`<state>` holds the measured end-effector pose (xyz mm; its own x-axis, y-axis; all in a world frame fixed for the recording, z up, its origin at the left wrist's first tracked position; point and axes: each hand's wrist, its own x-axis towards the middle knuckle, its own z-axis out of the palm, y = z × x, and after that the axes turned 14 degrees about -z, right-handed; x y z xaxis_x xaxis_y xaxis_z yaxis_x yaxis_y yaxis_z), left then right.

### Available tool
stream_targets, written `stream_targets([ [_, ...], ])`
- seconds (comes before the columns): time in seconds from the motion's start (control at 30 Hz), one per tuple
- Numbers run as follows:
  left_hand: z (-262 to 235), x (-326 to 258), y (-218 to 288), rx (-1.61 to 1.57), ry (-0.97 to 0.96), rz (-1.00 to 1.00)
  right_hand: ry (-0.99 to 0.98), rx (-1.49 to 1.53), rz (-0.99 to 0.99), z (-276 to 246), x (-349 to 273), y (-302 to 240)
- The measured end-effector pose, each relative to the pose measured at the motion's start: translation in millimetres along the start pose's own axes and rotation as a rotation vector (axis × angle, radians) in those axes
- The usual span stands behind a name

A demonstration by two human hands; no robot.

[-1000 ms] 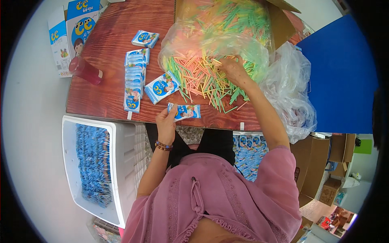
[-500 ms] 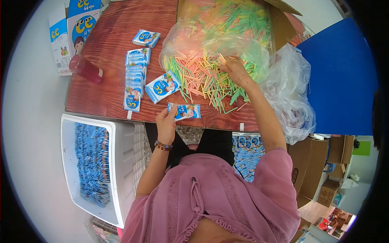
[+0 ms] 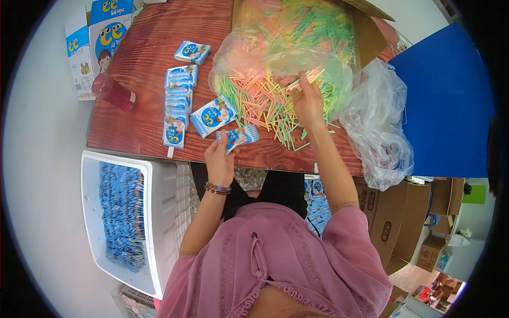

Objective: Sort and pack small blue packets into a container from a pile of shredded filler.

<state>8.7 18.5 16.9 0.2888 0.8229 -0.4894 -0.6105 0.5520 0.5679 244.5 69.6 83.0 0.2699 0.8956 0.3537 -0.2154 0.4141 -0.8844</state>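
My left hand (image 3: 220,159) holds a small blue and white sachet (image 3: 238,137) just above the front edge of the red-brown wooden table (image 3: 143,122). My right hand (image 3: 306,98) is lifted over a heap of thin coloured sticks (image 3: 260,103) and pinches a few of them (image 3: 307,77) between its fingers. The sticks spill from a clear plastic bag (image 3: 286,42) lying in an open cardboard box. Another sachet (image 3: 213,115) lies flat beside the heap, and a row of overlapping sachets (image 3: 177,103) runs to its left.
A white bin (image 3: 159,212) with several blue sachets stands below the table on the left. A pink cup (image 3: 112,93) lies on its side near two printed cartons (image 3: 95,37). Crumpled clear plastic (image 3: 379,127) hangs off the right; a blue panel (image 3: 445,100) and cardboard boxes (image 3: 397,217) stand beyond.
My right hand has risen from the stick heap with a few sticks pinched in it. My left hand keeps hold of the sachet in about the same place.
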Motion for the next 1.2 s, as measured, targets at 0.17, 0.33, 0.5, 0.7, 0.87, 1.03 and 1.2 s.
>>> stream_targets([
  [0.17,22,7,4,-0.164,-0.053,0.008,0.106,0.057,-0.150,62,-32,-7],
  [0.33,29,9,9,-0.207,-0.042,0.030,0.160,0.164,-0.239,89,-50,-6],
  [0.5,30,7,10,-0.198,-0.063,0.057,0.098,-0.013,-0.198,90,-58,-12],
  [0.7,29,8,6,-0.183,-0.099,0.030,0.021,-0.053,-0.187,90,-59,-4],
  [0.87,35,8,-2,-0.194,-0.151,0.028,0.103,0.072,-0.061,110,-66,-6],
  [1.03,33,12,-4,-0.188,-0.174,0.048,0.149,-0.134,-0.268,109,-65,12],
  [1.2,35,15,-3,-0.269,-0.195,0.049,0.172,0.058,-0.102,103,-70,14],
])
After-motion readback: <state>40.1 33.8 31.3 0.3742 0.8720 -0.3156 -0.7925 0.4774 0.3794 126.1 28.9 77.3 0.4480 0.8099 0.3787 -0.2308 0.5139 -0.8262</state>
